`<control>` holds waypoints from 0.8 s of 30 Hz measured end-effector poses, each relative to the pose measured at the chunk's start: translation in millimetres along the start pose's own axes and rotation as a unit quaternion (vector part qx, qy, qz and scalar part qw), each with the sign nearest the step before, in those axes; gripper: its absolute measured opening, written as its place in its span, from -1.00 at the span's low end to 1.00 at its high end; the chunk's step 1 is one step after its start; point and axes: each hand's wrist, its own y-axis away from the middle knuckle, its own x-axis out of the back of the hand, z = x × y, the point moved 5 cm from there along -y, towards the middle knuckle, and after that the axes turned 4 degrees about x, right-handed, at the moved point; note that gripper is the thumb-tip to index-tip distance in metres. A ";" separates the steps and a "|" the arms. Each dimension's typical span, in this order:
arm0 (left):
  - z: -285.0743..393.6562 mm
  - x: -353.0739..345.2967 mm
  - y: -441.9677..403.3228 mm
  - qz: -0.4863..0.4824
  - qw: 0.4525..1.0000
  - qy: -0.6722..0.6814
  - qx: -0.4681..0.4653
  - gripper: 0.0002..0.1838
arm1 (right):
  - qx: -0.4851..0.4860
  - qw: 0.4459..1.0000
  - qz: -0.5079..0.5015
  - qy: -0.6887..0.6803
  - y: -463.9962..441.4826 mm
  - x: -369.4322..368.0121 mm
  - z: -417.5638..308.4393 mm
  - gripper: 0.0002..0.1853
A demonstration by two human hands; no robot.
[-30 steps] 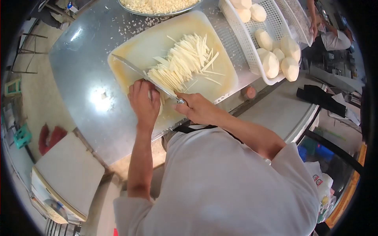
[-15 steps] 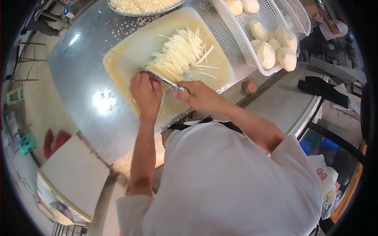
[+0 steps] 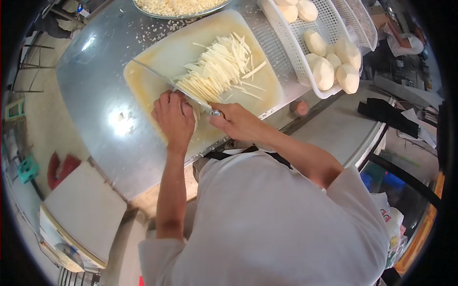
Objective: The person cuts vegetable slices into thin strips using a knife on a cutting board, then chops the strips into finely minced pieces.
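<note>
My right hand (image 3: 234,122) is closed round the handle of a long kitchen knife (image 3: 157,74). Its thin blade slants to the upper left, past the fingers of my left hand (image 3: 174,117). Curled fingertips of that left hand press on a peeled potato (image 3: 196,114), mostly hidden beneath them. Beyond the blade lies a heap of potato strips (image 3: 217,64), some scattered at its right side. All of this rests on a yellow-stained cutting board (image 3: 157,59).
A white plastic basket (image 3: 299,64) at the right holds several peeled potatoes (image 3: 323,74). At the top edge stands a metal tray (image 3: 191,15) of finely chopped pale food. Crumbs dot the steel table (image 3: 90,81). Another person (image 3: 405,44) is at the far right.
The knife blade now shows at full length, reaching to the upper left, where before it was mostly foreshortened. Both hands have shifted slightly down. The view has tilted a little.
</note>
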 end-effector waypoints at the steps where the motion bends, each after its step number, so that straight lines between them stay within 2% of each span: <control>1: -0.8 0.3 -0.4 -0.002 1.000 0.007 0.002 -0.77 | 0.005 1.000 0.009 -0.007 -3.1 0.9 -0.6 -0.55; 4: 1.4 0.1 -5.2 0.005 1.000 0.009 0.003 -0.76 | -0.033 0.999 -0.029 -0.011 19.0 8.1 -20.2 -0.55; 7: -1.6 1.3 1.5 -0.015 1.000 0.005 0.005 -0.74 | 0.021 1.000 0.007 0.009 4.4 -6.0 3.1 -0.48; 10: -1.3 2.5 -3.6 -0.008 1.000 0.009 0.000 -0.72 | 0.002 1.000 0.005 0.003 0.0 -2.9 2.8 -0.48; 13: 3.0 1.7 -7.7 0.015 1.000 0.019 -0.009 -0.71 | -0.023 0.999 -0.019 -0.012 17.5 5.6 -22.1 -0.56; 16: -1.0 2.8 2.9 -0.007 1.000 0.027 0.008 -0.70 | 0.061 0.998 0.023 0.020 2.0 -10.9 16.7 -0.49; 17: -2.6 2.0 -0.2 -0.014 0.999 0.031 0.013 -0.70 | 0.061 0.998 0.023 0.025 -0.3 -8.8 19.9 -0.50; 20: -4.1 10.5 3.4 0.042 0.991 0.125 -0.031 -0.72 | 0.042 0.999 0.018 0.016 4.9 -12.4 20.5 -0.53; 22: 3.8 14.0 7.6 0.055 0.996 0.050 -0.045 -0.75 | 0.031 0.999 0.032 0.003 -1.2 -9.5 19.3 -0.55; 24: 4.1 14.6 24.1 0.038 0.999 0.017 -0.031 -0.77 | -0.005 1.000 -0.004 -0.006 5.5 -7.7 13.8 -0.54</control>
